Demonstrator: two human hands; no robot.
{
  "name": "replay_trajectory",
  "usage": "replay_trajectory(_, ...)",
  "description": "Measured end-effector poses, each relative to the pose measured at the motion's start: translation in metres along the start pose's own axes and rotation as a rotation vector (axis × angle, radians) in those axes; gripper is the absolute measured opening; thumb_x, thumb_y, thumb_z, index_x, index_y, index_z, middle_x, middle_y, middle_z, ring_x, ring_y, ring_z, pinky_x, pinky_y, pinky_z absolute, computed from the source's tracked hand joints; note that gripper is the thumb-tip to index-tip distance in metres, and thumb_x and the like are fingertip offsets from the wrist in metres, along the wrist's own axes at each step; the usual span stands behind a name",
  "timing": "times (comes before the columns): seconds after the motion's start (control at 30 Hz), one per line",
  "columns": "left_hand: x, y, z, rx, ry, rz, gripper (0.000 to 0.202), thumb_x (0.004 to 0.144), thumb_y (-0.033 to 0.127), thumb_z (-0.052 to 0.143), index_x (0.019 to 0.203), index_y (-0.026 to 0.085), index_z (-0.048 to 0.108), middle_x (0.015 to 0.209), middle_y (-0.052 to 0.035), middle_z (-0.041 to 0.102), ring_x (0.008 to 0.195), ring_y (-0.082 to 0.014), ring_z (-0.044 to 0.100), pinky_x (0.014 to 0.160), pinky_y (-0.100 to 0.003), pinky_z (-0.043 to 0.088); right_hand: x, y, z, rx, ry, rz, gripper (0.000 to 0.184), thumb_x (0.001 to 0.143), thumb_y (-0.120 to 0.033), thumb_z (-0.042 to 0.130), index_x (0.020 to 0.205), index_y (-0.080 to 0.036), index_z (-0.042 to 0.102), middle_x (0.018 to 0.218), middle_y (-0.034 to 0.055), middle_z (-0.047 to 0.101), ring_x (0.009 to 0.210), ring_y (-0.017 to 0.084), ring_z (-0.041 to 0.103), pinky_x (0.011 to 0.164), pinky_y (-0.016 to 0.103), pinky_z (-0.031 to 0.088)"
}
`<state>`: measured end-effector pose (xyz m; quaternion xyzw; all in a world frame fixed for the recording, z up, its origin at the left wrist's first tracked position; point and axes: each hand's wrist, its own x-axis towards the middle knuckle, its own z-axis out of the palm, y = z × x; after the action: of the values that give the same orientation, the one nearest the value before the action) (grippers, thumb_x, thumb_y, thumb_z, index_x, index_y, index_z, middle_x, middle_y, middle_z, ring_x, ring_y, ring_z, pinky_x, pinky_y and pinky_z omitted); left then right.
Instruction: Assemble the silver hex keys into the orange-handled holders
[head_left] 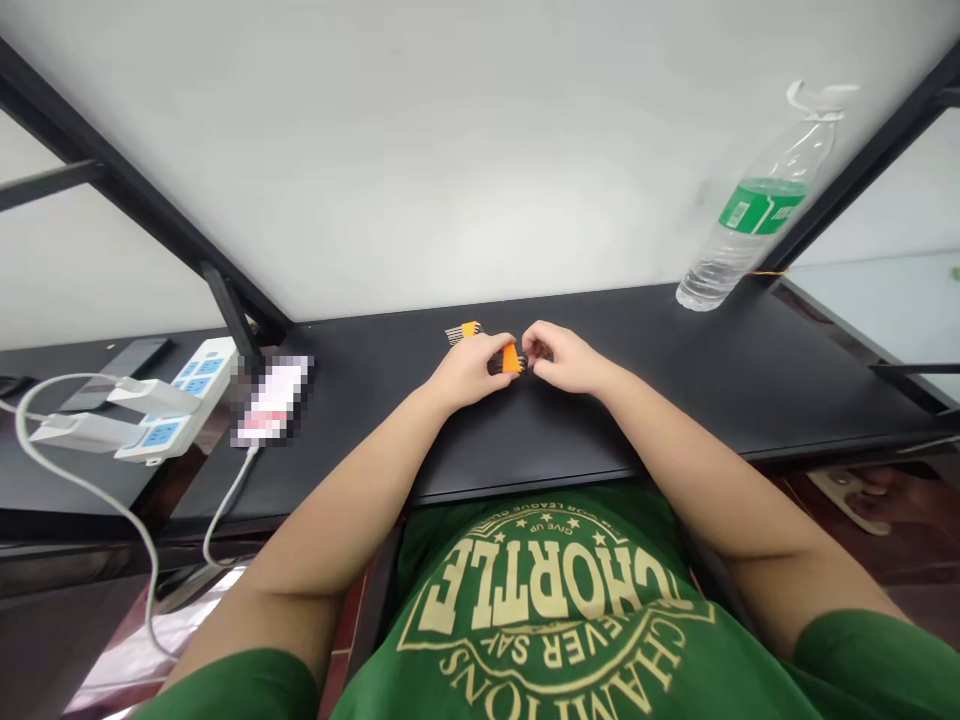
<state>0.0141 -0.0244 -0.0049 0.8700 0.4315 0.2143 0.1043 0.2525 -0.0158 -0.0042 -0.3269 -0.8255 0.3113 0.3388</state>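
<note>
Head view, desk (pixel 772 390): black, spreading on both sides of held bundle.
Held bundle (pixel 511 358): orange-banded, thin dark ends poking out to the right; touching desk or just above it, cannot tell.
Left hand (pixel 469 370): grasping held bundle between thumb and fingers, from its left side.
Right hand (pixel 566 360): curled just right of held bundle, fingertips near its dark ends; cannot tell whether pinching any.
Second bundle (pixel 469 329): just left of and behind held bundle, also orange-banded, thin silvery ends pointing left.
Bottle (pixel 761 205): standing well right of and behind held bundle, green-labelled.
Phone (pixel 274 400): well left of held bundle, screen blurred, cable attached.
Power strip (pixel 206 365): farther left of held bundle, white.
</note>
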Motion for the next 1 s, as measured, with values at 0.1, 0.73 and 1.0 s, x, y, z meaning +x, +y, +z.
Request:
replay_trajectory(0.1, 0.0, 0.0, -0.001, -0.001, -0.005, -0.009, 0.038, 0.087, 0.036, 0.072, 0.123, 0.025, 0.068, 0.11, -0.0053, 0.077, 0.1, -0.0264, 0.07, 0.09, -0.038, 0.054, 0.0, -0.003, 0.001, -0.03, -0.017, -0.003, 0.023, 0.075, -0.014, 0.056, 0.096, -0.023, 0.056, 0.095, 0.0032, 0.063, 0.083, 0.021, 0.061, 0.077, 0.034, 0.05)
replay_trajectory(0.73, -0.001, -0.007, 0.003, -0.074, 0.007, -0.065, 0.051, 0.088, 0.041, 0.073, 0.136, 0.026, 0.065, 0.128, -0.0057, 0.075, 0.112, -0.0267, 0.071, 0.098, -0.041, 0.06, 0.0, 0.013, -0.025, -0.698, -0.175, 0.386, 0.02, 0.095, -0.014, 0.059, 0.103, -0.021, 0.076, 0.113, 0.0102, 0.073, 0.097, 0.023, 0.066, 0.081, 0.031, 0.046)
replay_trajectory(1.0, -0.001, -0.005, 0.002, -0.069, -0.01, -0.083, 0.051, 0.088, 0.042, 0.073, 0.136, 0.026, 0.065, 0.127, -0.0055, 0.076, 0.112, -0.0275, 0.071, 0.098, -0.041, 0.06, 0.002, 0.005, -0.021, -0.701, -0.253, 0.449, 0.004, 0.084, -0.017, 0.069, 0.086, -0.02, 0.07, 0.103, 0.0087, 0.075, 0.086, 0.022, 0.066, 0.071, 0.031, 0.044)
